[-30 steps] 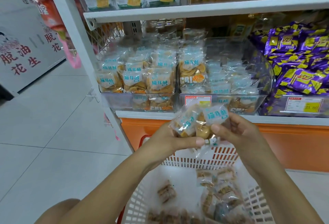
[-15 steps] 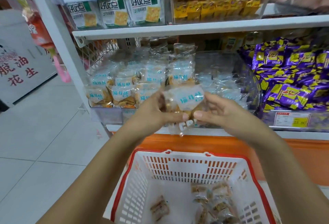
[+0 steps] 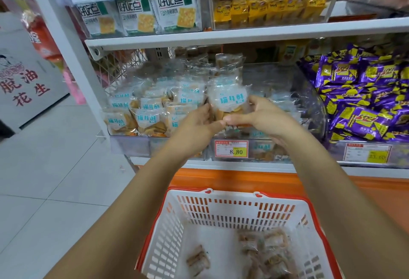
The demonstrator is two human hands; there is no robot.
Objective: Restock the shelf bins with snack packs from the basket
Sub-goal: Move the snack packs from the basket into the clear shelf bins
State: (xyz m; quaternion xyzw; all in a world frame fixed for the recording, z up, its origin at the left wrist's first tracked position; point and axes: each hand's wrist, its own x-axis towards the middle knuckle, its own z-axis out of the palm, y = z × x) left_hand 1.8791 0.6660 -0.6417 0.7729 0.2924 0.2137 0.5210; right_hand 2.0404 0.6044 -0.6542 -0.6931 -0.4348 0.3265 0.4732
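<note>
A red-bordered paper price label reading 8.80 (image 3: pixel 231 149) sits mid-frame. Right of it, glossy purple-and-yellow foil packets (image 3: pixel 363 101) lie heaped. Above it are green-and-white cracker bags (image 3: pixel 155 10) and small yellow sachets (image 3: pixel 265 6). Far to its left, a grey board with red characters (image 3: pixel 24 83) stands on pale floor tiles (image 3: pixel 55 168).

White shelf (image 3: pixel 365 171), clear bins (image 3: pixel 128 145) on it, snack packs (image 3: pixel 146 119), purple packs (image 3: pixel 365 112) inside

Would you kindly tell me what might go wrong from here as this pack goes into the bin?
1. The snack pack is pinched only near its lower edge by the left hand and right hand; the slick wrapper may slip and drop.
2. The left bin is heaped above its front wall, so a nudge from the left hand could spill packs onto the floor.
</note>
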